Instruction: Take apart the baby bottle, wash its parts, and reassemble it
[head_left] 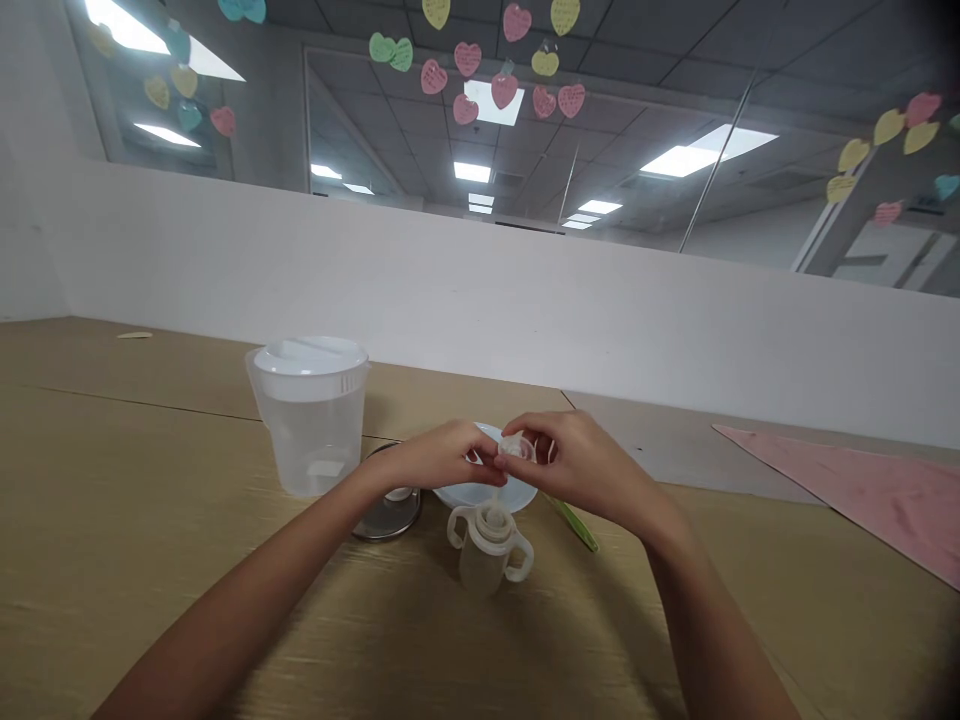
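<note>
My right hand (574, 455) pinches a small, clear, round cup lid (519, 448) between thumb and fingers. From the left, the closed fingertips of my left hand (454, 455) meet at the same lid's edge. A thin pale piece, perhaps a straw, hangs below the fingers; its ends are hard to make out. Just beneath both hands stands a translucent sippy cup (481, 565) with two side handles, upright, its top uncovered. Behind the cup and partly hidden by my hands lies a pale blue-white plate (523, 497).
A clear pitcher (315, 440) with a white lid stands at the left. Beside it lies a round, metal-rimmed lid (388, 518), partly under my left wrist. A green handle (579, 527) sticks out right of the plate. Pink cloth (885, 485) covers the right side. A white wall (450, 285) rises behind.
</note>
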